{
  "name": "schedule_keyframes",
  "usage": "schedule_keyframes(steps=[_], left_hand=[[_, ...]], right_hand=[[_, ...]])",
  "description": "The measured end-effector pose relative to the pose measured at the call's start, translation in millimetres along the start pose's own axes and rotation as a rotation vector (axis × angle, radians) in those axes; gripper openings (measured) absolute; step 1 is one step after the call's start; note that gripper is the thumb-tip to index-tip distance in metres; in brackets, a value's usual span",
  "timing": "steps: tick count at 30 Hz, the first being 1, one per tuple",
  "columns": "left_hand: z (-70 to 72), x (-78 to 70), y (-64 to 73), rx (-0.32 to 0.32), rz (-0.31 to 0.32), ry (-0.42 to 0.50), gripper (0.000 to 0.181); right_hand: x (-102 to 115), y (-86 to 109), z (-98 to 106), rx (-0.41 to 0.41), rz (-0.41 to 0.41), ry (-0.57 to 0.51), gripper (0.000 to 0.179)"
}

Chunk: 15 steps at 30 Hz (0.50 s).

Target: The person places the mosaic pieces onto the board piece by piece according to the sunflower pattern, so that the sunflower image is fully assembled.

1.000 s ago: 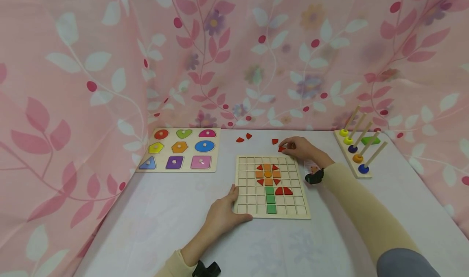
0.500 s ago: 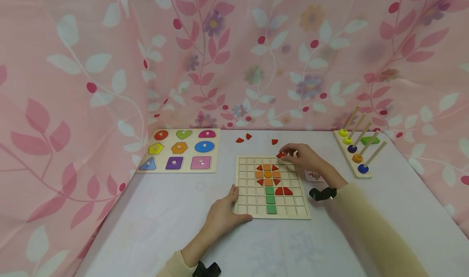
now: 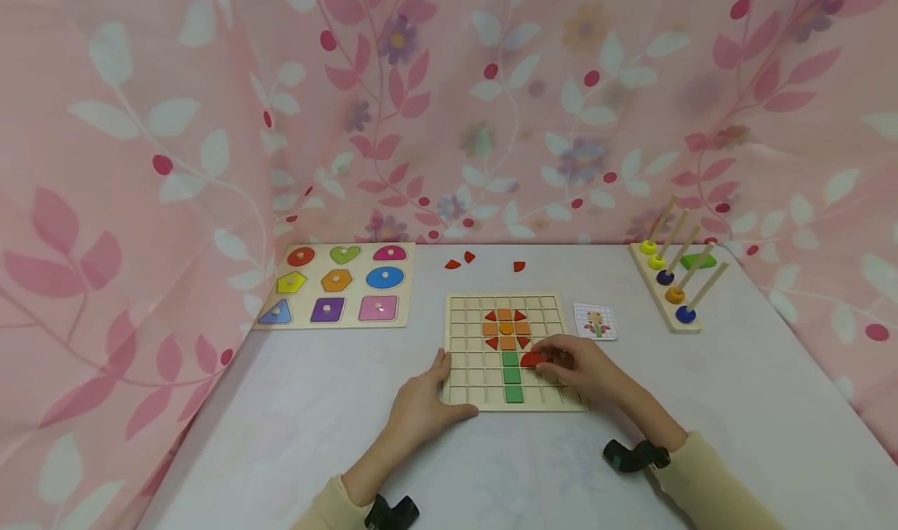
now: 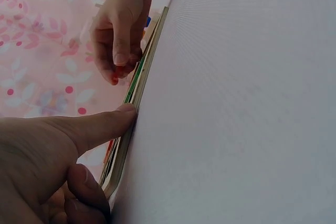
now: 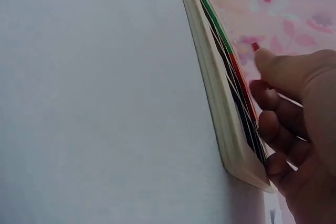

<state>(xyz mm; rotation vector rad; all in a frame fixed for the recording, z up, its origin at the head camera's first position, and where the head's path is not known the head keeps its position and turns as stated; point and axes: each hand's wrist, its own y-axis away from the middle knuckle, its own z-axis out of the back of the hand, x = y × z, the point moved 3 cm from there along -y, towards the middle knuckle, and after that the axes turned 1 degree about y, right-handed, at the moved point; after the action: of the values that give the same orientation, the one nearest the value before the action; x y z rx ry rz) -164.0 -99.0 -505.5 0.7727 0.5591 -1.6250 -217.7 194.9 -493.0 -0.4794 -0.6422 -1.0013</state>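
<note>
A square wooden grid board (image 3: 465, 393) lies on the table, bearing a flower of orange squares (image 3: 503, 314) and red triangles (image 3: 520, 315), with green squares (image 3: 514, 394) as its stem. My left hand (image 3: 419, 409) holds the board's near left corner, thumb along the front edge and fingers at the left side. Over the right half of the board, my right hand (image 3: 585, 365) pinches a small red piece (image 5: 255, 46) between thumb and fingers. Beneath its fingertips, red quarter-circle pieces (image 3: 528, 360) beside the stem are partly hidden.
Behind the board lie three loose red pieces (image 3: 519, 266). A picture card (image 3: 595, 322) sits right of it. A knobbed shape puzzle (image 3: 410, 280) stands back left; a peg stand (image 3: 684, 327) with beads and a green piece (image 3: 699, 261) are back right.
My right hand has brought the red piece from behind the board toward the front, over the red pieces beside the stem, uncovering the picture card. The left hand has stayed at the corner.
</note>
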Motion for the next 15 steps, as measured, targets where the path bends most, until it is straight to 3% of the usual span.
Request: schedule_keyframes(steps=[9, 15], left_hand=[[0.4, 2.0, -1.4, -0.001, 0.008, 0.027, 0.103], [-0.8, 1.9, -1.8, 0.002, 0.001, 0.036, 0.103]], right_hand=[[-4.1, 4.5, -2.4, -0.001, 0.019, -0.037, 0.025], [-6.1, 6.2, -3.7, 0.043, 0.113, -0.005, 0.024]])
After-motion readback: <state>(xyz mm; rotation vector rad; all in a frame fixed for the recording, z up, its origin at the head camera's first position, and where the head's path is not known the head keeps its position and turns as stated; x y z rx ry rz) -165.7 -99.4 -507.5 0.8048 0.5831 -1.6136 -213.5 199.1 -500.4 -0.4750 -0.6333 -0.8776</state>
